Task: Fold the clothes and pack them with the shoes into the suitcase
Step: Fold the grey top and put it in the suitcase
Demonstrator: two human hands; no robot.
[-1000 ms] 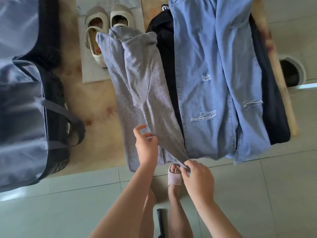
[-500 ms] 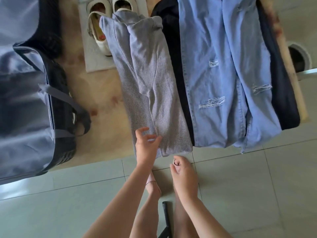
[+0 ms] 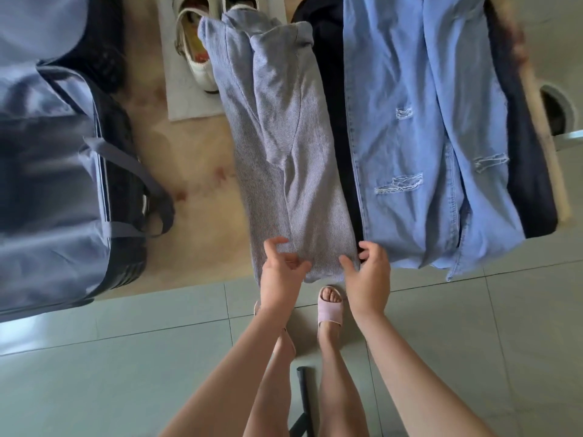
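Left hand [image 3: 280, 275] and right hand [image 3: 367, 279] are held spread, empty, at six o'clock on the top [image 3: 284, 137]; soft, light, probably best gripped by hem corners.

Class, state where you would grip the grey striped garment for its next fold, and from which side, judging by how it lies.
Probably its two near hem corners, from the near edge of the table. The grey striped garment lies as a long narrow strip running away, hem beside the left hand and right hand.

left hand [image 3: 280, 274]: loosely curled, over grey top [image 3: 284, 137] near hem | right hand [image 3: 367, 279]: fingers spread, at that hem's right corner
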